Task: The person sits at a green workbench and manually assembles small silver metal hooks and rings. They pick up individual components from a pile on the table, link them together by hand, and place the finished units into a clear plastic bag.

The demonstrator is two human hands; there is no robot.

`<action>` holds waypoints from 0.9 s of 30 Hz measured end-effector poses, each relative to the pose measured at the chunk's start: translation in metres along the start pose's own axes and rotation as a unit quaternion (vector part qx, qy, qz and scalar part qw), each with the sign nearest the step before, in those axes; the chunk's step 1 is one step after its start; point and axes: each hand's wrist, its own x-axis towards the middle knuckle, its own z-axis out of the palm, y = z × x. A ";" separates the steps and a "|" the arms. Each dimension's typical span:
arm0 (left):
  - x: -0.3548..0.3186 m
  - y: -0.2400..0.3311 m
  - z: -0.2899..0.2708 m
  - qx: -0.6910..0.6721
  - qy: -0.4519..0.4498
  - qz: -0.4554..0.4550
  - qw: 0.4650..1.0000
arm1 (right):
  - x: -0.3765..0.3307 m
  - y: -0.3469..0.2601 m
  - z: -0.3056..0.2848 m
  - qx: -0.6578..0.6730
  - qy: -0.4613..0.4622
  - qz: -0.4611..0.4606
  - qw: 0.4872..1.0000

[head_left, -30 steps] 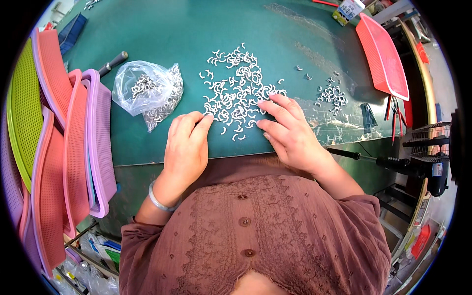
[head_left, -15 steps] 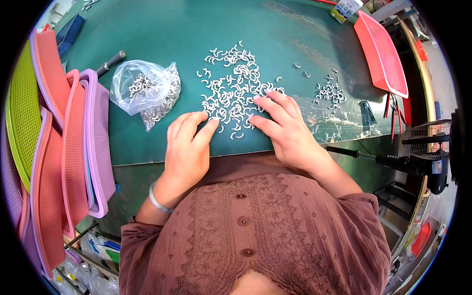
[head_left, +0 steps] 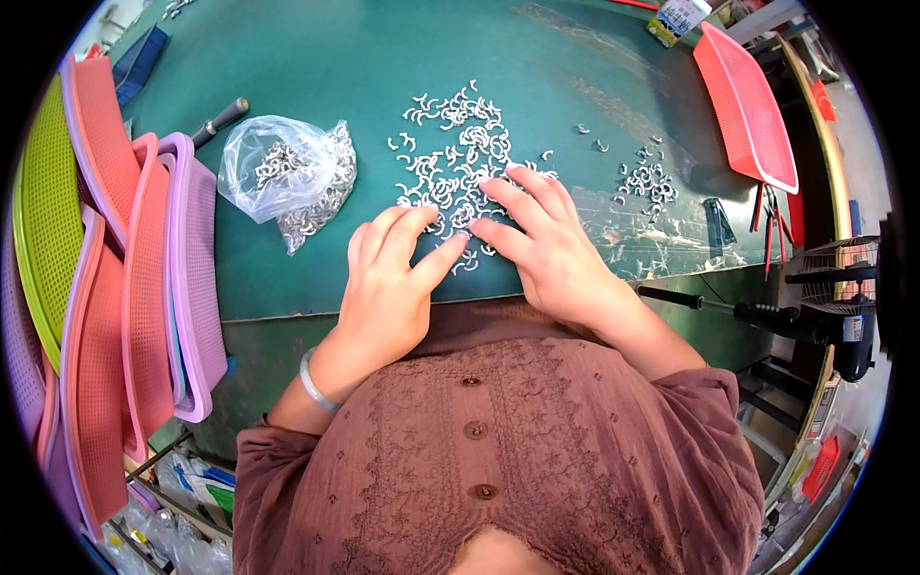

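Left hand: the left hand lies palm down on the green desk, fingers spread and flat; its fingertips touch the near edge of the scattered parts. Grip spread, nothing pinched.
Right hand: the right hand lies flat just beside the left, fingers fanned over the lower right part of the scatter. Grip spread, nothing held.
Parts: a loose pile of small white curved pieces lies spread on the desk, directly ahead of both hands and partly under the fingers.
Second cluster: a smaller group of pieces sits to the right, well apart from the main pile, on a clear plastic sheet.
Bag: a clear plastic bag holding more pieces rests left of the pile, near the left hand.
Trays: stacked mesh trays, pink, purple and green, stand along the left edge; a red tray lies at the far right.
Wrist: a pale bangle is on the left wrist.
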 end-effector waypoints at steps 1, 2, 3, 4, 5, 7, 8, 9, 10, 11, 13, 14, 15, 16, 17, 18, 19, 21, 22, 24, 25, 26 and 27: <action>0.004 0.001 0.001 0.015 0.004 -0.007 1.000 | 0.001 0.000 0.001 -0.004 0.000 -0.001 1.000; 0.007 0.002 0.002 0.032 0.008 -0.015 0.999 | 0.002 0.000 0.000 0.001 -0.001 -0.004 1.000; 0.010 0.004 0.000 0.031 -0.005 -0.032 0.999 | 0.003 0.000 -0.002 0.005 -0.002 -0.007 1.000; 0.010 0.003 0.000 0.028 -0.001 -0.029 0.999 | 0.003 0.000 -0.003 0.009 -0.004 -0.010 1.000; 0.009 0.001 0.001 0.023 0.002 -0.024 0.999 | 0.003 0.001 -0.004 0.009 -0.001 -0.008 1.000; 0.009 0.000 0.001 0.013 0.009 -0.019 1.000 | 0.002 0.003 -0.004 0.009 0.006 -0.006 1.000; 0.009 0.000 0.000 0.007 0.011 -0.019 1.000 | 0.002 0.003 -0.004 0.011 -0.002 0.001 1.000; 0.009 -0.001 -0.001 0.002 0.013 -0.019 1.000 | 0.001 0.002 -0.004 0.013 -0.009 0.008 1.000; 0.008 -0.002 0.000 -0.001 0.019 -0.015 1.000 | 0.000 0.002 -0.004 0.016 -0.017 0.015 1.000; 0.008 -0.003 0.000 -0.005 0.025 -0.013 1.000 | 0.000 0.002 -0.005 0.017 -0.014 0.012 1.000; 0.006 -0.005 0.000 -0.011 0.035 -0.018 0.999 | 0.000 0.004 -0.007 0.020 -0.008 0.007 1.000; 0.006 -0.005 0.000 -0.015 0.038 -0.026 0.999 | 0.001 0.004 -0.006 0.024 -0.006 0.009 1.000; 0.005 -0.006 0.000 -0.018 0.042 -0.034 0.998 | 0.002 0.003 -0.006 0.027 -0.004 0.011 1.000; 0.005 -0.006 -0.001 -0.016 0.046 -0.038 0.998 | 0.003 0.003 -0.005 0.031 -0.002 0.012 0.999; 0.004 -0.007 -0.001 -0.015 0.051 -0.043 0.998 | 0.004 0.002 -0.003 0.023 -0.007 0.010 1.000; 0.004 -0.007 -0.002 -0.014 0.056 -0.048 0.997 | 0.005 0.000 -0.002 0.016 -0.012 0.007 1.000; 0.003 -0.006 -0.002 -0.011 0.052 -0.045 0.998 | 0.005 0.000 -0.001 0.008 -0.018 0.005 1.000; 0.002 -0.007 -0.002 -0.006 0.045 -0.039 0.998 | 0.005 0.001 0.000 0.024 -0.018 -0.003 1.000; 0.001 -0.007 -0.002 -0.006 0.040 -0.035 0.999 | 0.004 0.002 0.000 0.032 -0.018 -0.007 0.999; 0.000 -0.007 -0.002 -0.006 0.031 -0.027 0.999 | 0.004 0.003 -0.003 0.040 -0.021 -0.011 0.999; -0.001 -0.007 -0.003 -0.008 0.030 -0.028 0.999 | 0.005 0.003 -0.004 0.045 -0.023 -0.013 0.999; -0.001 -0.007 -0.004 -0.010 0.029 -0.028 0.999 | 0.005 0.003 -0.004 0.041 -0.017 -0.008 0.999; -0.001 -0.007 -0.005 -0.013 0.028 -0.028 0.999 | 0.006 0.003 -0.002 0.036 -0.010 -0.004 0.999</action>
